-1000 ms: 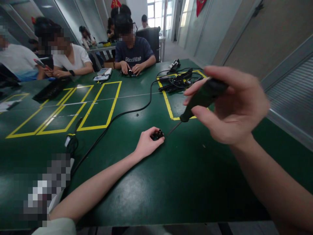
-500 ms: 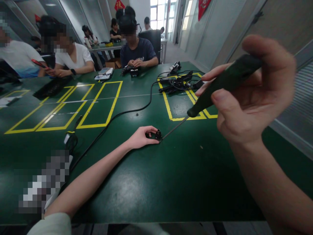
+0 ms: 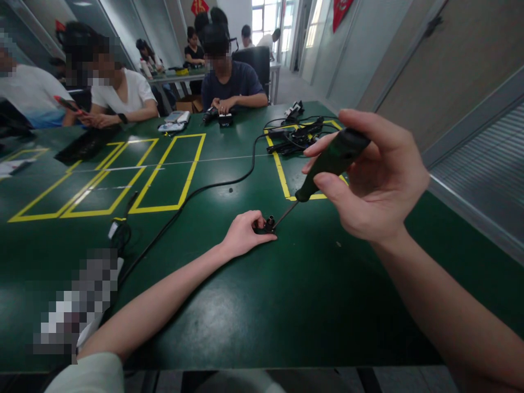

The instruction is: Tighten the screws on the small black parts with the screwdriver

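Note:
My left hand rests on the green table, its thumb and fingers closed around a small black part with a short round barrel pointing up. What exactly the part is cannot be made out. In my right hand is a screwdriver with a dark green handle, gripped between thumb and fingers. Its thin metal shaft slants down to the left, and the tip meets or nearly meets the right side of the black part.
A black cable runs across the table. Beyond my right hand lies a heap of black parts and wires. Yellow tape outlines mark the tabletop. A person in a dark shirt sits opposite; others sit at the left.
My right hand and the screwdriver have come lower and to the left, with the handle farther from the camera. My left hand and the black part have shifted slightly right.

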A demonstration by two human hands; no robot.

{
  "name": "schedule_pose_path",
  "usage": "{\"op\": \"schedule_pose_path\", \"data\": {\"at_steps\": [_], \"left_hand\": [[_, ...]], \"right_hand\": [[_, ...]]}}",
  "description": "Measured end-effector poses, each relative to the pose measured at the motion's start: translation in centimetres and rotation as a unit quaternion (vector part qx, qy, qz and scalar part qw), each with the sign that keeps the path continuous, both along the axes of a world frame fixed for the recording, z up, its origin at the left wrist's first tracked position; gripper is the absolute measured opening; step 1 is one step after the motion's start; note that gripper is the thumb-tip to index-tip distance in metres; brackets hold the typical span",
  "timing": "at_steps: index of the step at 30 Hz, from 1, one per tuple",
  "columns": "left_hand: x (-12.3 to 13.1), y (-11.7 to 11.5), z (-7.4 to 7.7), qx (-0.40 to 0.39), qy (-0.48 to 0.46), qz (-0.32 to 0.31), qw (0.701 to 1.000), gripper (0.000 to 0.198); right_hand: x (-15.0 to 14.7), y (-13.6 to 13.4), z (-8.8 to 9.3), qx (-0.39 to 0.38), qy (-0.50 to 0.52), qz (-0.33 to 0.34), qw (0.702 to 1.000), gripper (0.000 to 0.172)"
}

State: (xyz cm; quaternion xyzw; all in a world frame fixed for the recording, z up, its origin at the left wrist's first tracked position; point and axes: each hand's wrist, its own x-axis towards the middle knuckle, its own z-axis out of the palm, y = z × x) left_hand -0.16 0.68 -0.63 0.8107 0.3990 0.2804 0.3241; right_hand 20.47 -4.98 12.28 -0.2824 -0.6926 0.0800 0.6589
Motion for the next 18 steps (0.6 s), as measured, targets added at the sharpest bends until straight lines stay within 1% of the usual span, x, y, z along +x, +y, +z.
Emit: {"op": "schedule_pose_path", "data": {"at_steps": [4, 8, 11, 14, 16, 18], "left_hand": [[0.05, -0.17, 0.16, 0.002, 0.0, -0.002, 1.0, 0.048], [-0.03, -0.29, 0.5, -0.014, -0.008, 0.006, 1.0, 0.052], [-0.15, -0.3, 0.85, -0.023, -0.024, -0.022, 0.999, 0.046], [-0.31, -0.16, 0.96, -0.033, -0.033, -0.053, 0.997, 0.035], [-0.4, -0.04, 0.86, -0.044, -0.036, -0.055, 0.997, 0.03], [-0.46, 0.07, 0.72, -0.054, -0.038, -0.051, 0.997, 0.03]], "right_hand": [[0.15, 0.2, -0.19, -0.003, -0.023, -0.001, 1.0, 0.067], [0.24, 0.51, -0.48, -0.004, -0.033, -0.001, 0.999, 0.065], [0.31, 0.63, -0.51, -0.005, -0.032, -0.013, 0.999, 0.065], [0.52, 0.71, -0.29, -0.016, -0.035, 0.026, 0.999, 0.065], [0.7, 0.8, -0.1, -0.028, -0.039, 0.071, 0.996, 0.063], [0.82, 0.93, 0.03, -0.039, -0.037, 0.1, 0.994, 0.059]]}}
